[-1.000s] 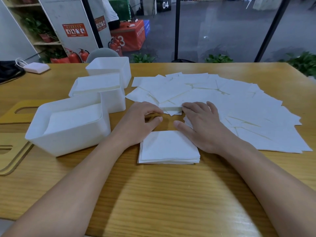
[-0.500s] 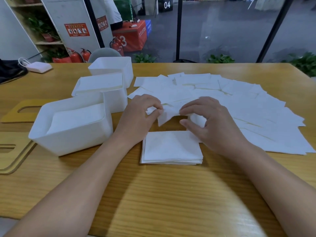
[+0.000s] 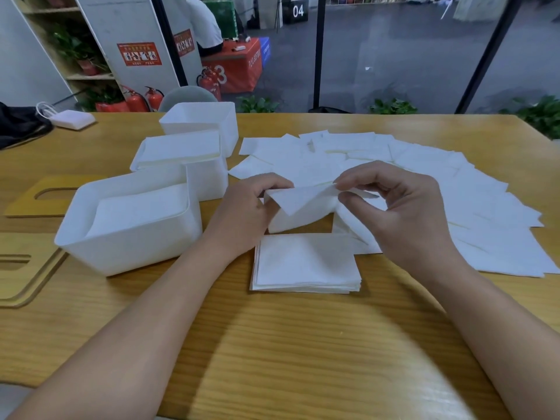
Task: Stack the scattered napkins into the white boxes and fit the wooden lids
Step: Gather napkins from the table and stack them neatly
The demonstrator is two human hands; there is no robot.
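Note:
A white napkin (image 3: 300,204) hangs above the table, pinched at its left edge by my left hand (image 3: 242,213) and at its right corner by my right hand (image 3: 403,213). Below it lies a neat stack of napkins (image 3: 306,265). Several scattered napkins (image 3: 439,189) fan out across the table to the right and behind. Three white boxes stand at the left: the near box (image 3: 127,244) holds napkins, the middle box (image 3: 209,180) is filled to its rim, and the contents of the far box (image 3: 212,116) are hidden. Wooden lids (image 3: 21,283) lie at the far left.
The wooden table (image 3: 303,344) stretches bare in front of the stack. A second wooden lid (image 3: 27,204) with a slot lies behind the near box. A white adapter (image 3: 71,119) and a dark bag (image 3: 18,124) rest at the back left.
Both hands went from resting flat on the spread napkins to pinching one napkin and lifting it above the stack.

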